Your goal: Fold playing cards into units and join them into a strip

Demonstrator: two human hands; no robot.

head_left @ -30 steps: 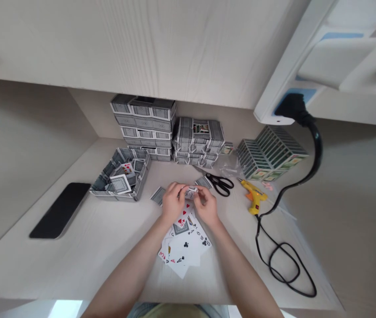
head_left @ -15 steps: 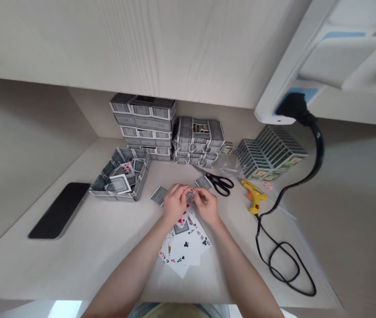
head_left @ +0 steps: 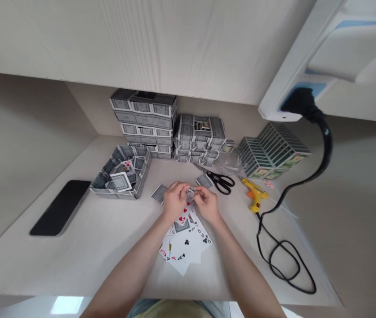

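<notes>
Grey-patterned card, seemingly folded, between left hand and right hand, at the far end of the loose cards. Fingers of both hands pinched narrow on it, one side each; exact fingertip placing too small to tell. Likely very light, thin, springy, slightly slick, prone to stray creases. Best gripped lightly by its edges, thumb against forefinger.

Cards lie before the hands, boxes behind. Left are tray and phone; right, scissors (nearer) and glue gun.
</notes>
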